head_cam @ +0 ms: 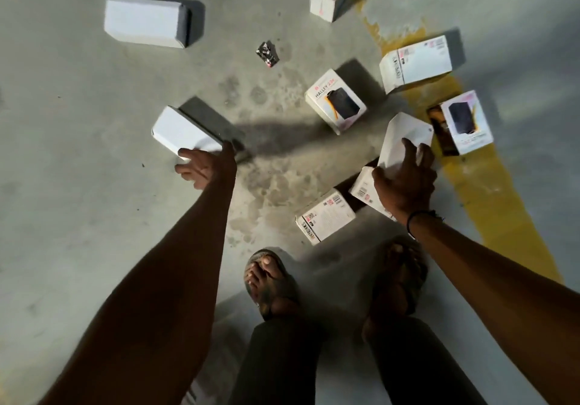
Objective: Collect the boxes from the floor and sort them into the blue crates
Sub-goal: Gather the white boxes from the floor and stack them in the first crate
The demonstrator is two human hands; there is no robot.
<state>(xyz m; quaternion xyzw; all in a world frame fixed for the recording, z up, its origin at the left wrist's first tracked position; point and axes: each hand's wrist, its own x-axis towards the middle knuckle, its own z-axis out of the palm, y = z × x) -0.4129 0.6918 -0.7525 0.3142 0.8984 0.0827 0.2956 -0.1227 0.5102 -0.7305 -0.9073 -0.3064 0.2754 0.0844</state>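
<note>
Boxes still lie all over the floor [94,184], from ten o'clock round to three, and no blue crate shows, so I judge the sorting is barely begun. My left hand [201,169] reaches to eleven o'clock, its grip wide, fingertips touching the near end of a plain white box [182,131]. My right hand [405,184] spreads over another white box [405,134] at one o'clock, fingers laid on it and starting to wrap it.
</note>
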